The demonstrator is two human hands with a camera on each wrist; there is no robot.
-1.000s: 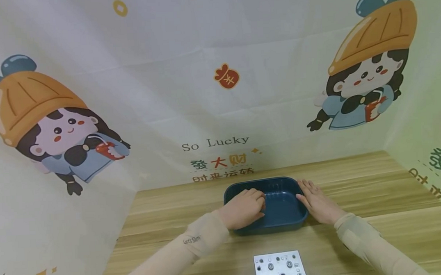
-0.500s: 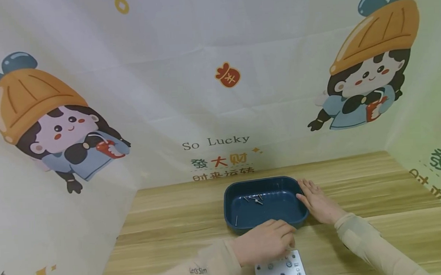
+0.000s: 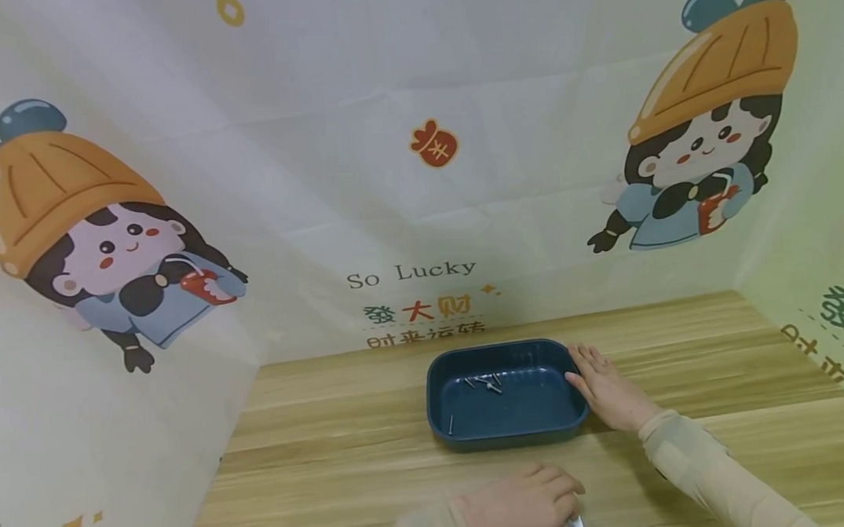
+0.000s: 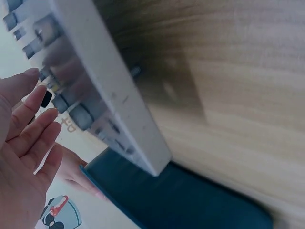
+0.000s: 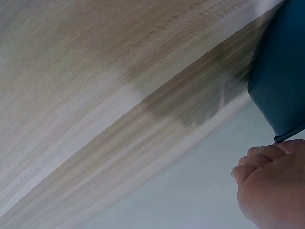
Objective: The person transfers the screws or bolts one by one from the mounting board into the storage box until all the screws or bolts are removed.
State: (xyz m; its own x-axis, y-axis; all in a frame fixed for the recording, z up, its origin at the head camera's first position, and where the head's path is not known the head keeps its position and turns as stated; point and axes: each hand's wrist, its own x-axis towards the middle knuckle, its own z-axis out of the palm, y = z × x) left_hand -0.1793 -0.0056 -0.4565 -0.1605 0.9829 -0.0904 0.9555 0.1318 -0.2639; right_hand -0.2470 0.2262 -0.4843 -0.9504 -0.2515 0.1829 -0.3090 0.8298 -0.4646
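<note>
Dark-blue basin (image 3: 534,406), silvery block (image 4: 114,90), two hands

Basin: on the bench (image 3: 331,440), loose screws (image 3: 494,388) inside, mostly towards the left. My right hand (image 3: 610,393): fingers extended along the outside right, thumb touching the rim. Block: nearer me, largely hidden by my left hand (image 3: 524,501), whose fingers bend loosely beside its pegs (image 4: 82,117); whether they pinch anything, I cannot tell.

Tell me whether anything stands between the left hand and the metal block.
Nothing visible does: in the left wrist view, the left hand is right by the studded face of the metal block. The blue tray sits beyond, out of the way.
</note>
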